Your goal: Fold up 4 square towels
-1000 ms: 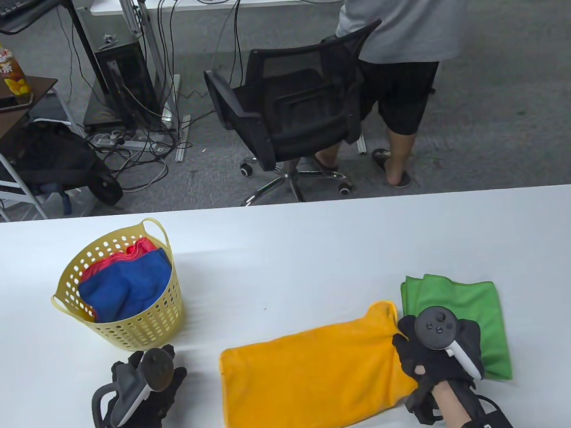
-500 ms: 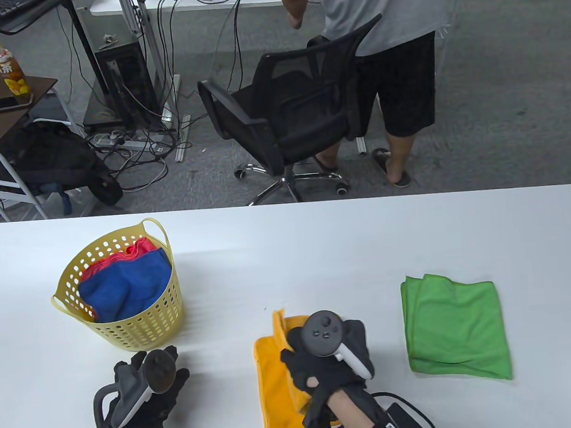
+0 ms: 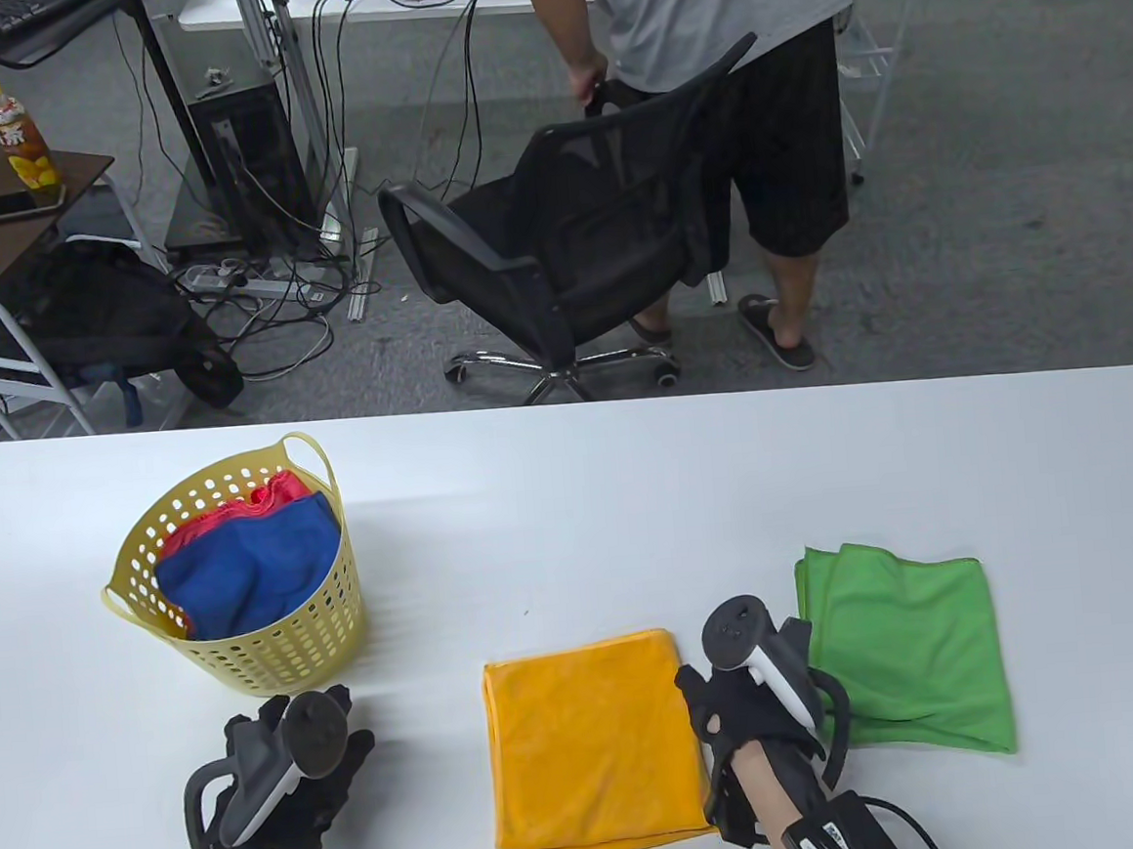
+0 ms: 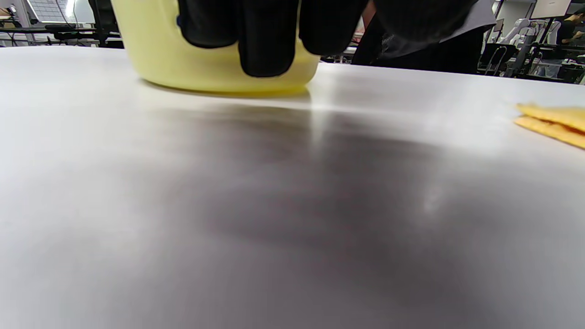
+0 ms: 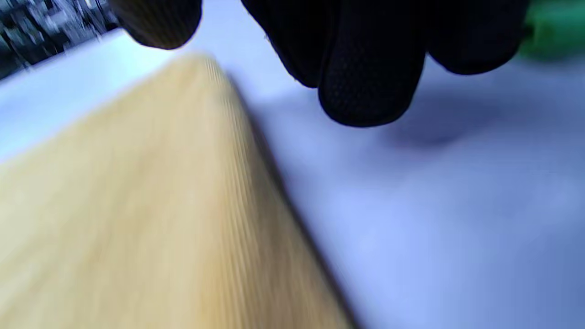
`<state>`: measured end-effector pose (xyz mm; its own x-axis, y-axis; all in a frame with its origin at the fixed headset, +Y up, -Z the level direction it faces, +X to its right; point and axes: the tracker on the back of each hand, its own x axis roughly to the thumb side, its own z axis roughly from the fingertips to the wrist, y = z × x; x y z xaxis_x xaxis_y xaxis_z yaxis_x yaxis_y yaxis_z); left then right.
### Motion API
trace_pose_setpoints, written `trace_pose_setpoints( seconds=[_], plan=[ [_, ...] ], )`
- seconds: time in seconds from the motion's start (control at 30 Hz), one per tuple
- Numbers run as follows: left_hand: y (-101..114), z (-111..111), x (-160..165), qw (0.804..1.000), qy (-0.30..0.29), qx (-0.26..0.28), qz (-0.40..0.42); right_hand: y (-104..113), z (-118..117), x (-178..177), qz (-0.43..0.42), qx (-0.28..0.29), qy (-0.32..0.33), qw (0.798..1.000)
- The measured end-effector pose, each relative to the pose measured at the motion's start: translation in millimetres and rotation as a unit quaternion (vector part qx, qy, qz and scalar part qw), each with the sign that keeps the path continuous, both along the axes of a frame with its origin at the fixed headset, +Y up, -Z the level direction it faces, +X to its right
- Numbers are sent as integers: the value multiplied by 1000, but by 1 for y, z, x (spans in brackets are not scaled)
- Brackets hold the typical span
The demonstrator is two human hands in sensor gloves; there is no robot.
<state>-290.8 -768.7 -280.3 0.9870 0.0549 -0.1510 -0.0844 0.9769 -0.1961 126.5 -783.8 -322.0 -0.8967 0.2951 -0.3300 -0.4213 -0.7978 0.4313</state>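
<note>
An orange towel (image 3: 591, 741) lies folded into a square at the table's front middle; it also shows in the right wrist view (image 5: 137, 219) and at the edge of the left wrist view (image 4: 553, 123). A folded green towel (image 3: 912, 647) lies to its right. My right hand (image 3: 720, 692) sits between the two towels, just off the orange towel's right edge, its fingers (image 5: 370, 68) above the table and holding nothing. My left hand (image 3: 302, 734) rests empty on the table in front of the yellow basket (image 3: 281, 653), which holds a blue towel (image 3: 245, 567) and a red towel (image 3: 259, 496).
The white table (image 3: 631, 498) stretches behind the towels. Beyond its far edge a person (image 3: 743, 58) moves a black office chair (image 3: 571, 238). The basket's base (image 4: 205, 73) fills the top of the left wrist view behind my fingers (image 4: 267, 36).
My right hand carried the orange towel's right end over to the left, folding it in half, then let go and drew back right. The left hand stayed put. The person moved the chair.
</note>
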Motion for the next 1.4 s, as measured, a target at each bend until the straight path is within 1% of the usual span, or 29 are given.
trace_pose_setpoints(
  seconds=[0.03, 0.07, 0.1, 0.2, 0.23, 0.3, 0.33, 0.37, 0.4, 0.43, 0.47, 0.53, 0.6, 0.67, 0.73, 0.83, 0.9, 0.93, 0.97, 1.03, 1.07, 1.1, 1.17, 1.23, 1.27, 1.3, 1.33, 1.37, 1.4],
  plan=[
    [-1, 0, 0, 1000, -1, -2, -2, -5, 0, -5, -5, 4, 0, 1000],
    [-2, 0, 1, 1000, -1, -4, -4, -6, 1, -11, 21, 44, -10, 999],
    [-4, 1, 2, 1000, -2, -5, -6, -8, 0, -17, 40, 71, 4, 997],
    [-3, 1, 3, 1000, -3, -3, -11, -10, 2, -26, 65, 105, 15, 992],
    [-2, 1, 3, 1000, -2, 0, -11, -10, 3, -24, 50, 112, 11, 992],
    [0, 2, 3, 1000, -2, 5, -7, -4, 6, -16, -10, 128, 2, 992],
    [0, 2, 3, 1000, -2, 7, -5, 3, 8, -9, -58, 152, -11, 987],
    [1, 2, 3, 1000, -3, 8, -4, 10, 8, -4, -107, 168, -10, 980],
    [1, 2, 3, 1000, -2, 8, -3, 21, 9, 2, -138, 171, -20, 975],
    [0, 2, 3, 1000, -2, 7, -4, 31, 9, 6, -152, 190, -17, 970],
    [-1, 1, 3, 1000, -2, 5, -5, 43, 9, 9, -154, 215, -9, 964],
    [-2, 0, 3, 1000, -3, 1, -8, 69, 8, 14, -126, 286, 8, 950],
    [-3, -1, 3, 1000, -3, -2, -10, 97, 3, 18, -110, 326, 27, 938],
    [-3, -1, 3, 1000, -2, -2, -11, 124, -8, 22, -125, 329, 47, 935],
    [-3, 0, 2, 1000, 0, -1, -11, 144, -18, 29, -116, 328, 58, 936],
    [-1, 0, 0, 1000, 4, 7, -13, 169, -26, 46, -76, 365, 48, 927],
    [2, 1, -1, 1000, 7, 16, -15, 185, -26, 73, -78, 383, 24, 920],
    [3, 1, -2, 1000, 8, 17, -15, 187, -25, 84, -84, 389, 11, 917],
    [3, 1, -2, 1000, 7, 18, -14, 189, -23, 104, -88, 394, -9, 915],
    [3, 1, -1, 1000, 6, 18, -13, 183, -19, 141, -83, 385, -52, 918],
    [3, 1, -1, 1000, 5, 17, -15, 171, -18, 165, -76, 365, -87, 924],
    [2, 1, 0, 1000, 3, 16, -17, 159, -18, 182, -66, 345, -113, 929],
    [1, 1, 2, 1000, 1, 13, -22, 120, -20, 219, -33, 289, -173, 941],
    [-2, 1, 4, 1000, -3, 8, -28, 67, -19, 255, -3, 218, -240, 946],
    [-4, 1, 6, 1000, -5, 6, -30, 47, -17, 265, 7, 192, -264, 945],
    [-5, 1, 7, 999, -6, 4, -33, 33, -16, 271, 8, 168, -272, 948],
    [-6, 2, 8, 999, -8, 2, -36, 21, -15, 276, 15, 143, -263, 954],
    [-7, 2, 9, 999, -9, 1, -39, 17, -14, 276, 24, 142, -259, 955],
    [-7, 2, 11, 999, -10, 1, -41, 18, -15, 272, 34, 154, -253, 954]
  ],
)
